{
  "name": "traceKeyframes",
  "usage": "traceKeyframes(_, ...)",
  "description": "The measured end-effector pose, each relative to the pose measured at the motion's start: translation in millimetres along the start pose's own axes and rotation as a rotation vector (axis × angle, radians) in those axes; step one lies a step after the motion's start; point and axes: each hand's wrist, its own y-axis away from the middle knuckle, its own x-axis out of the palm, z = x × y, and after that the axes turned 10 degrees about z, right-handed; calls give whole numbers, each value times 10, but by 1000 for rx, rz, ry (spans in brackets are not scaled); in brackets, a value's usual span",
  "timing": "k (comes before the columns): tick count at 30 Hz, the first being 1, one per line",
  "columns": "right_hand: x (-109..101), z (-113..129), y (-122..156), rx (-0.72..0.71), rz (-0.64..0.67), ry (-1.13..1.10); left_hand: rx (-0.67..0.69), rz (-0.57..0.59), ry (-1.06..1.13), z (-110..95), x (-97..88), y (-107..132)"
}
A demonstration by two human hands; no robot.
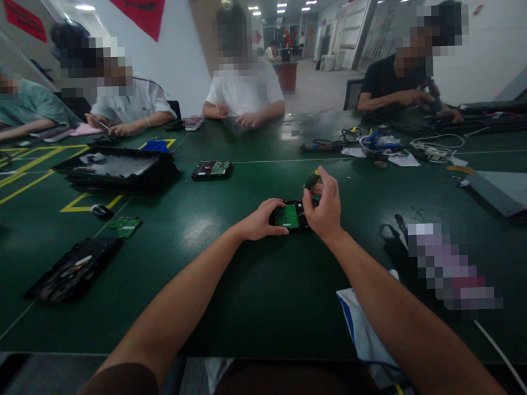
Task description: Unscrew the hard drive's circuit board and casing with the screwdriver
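Observation:
A black hard drive (292, 215) with a green circuit board facing up lies on the dark green table (232, 279) in front of me. My left hand (262, 219) grips its left end, fingers curled around the edge. My right hand (324, 206) is closed around a screwdriver with a green and black handle (312, 178), held upright with its tip down on the drive's right part. The tip itself is hidden behind my fingers.
Another drive (212, 169) lies further back. A black tray (115, 171), a loose green board (125, 225) and an opened drive (74, 276) sit to the left. Cables and tools (386, 144) clutter the back right. Several people sit around the far side. White cloth (363, 326) lies near my right forearm.

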Motion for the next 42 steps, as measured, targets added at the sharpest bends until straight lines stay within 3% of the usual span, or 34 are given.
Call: traceKeyframes(42, -23, 26, -9, 4, -5, 18, -1, -3, -1, 13, 8, -7)
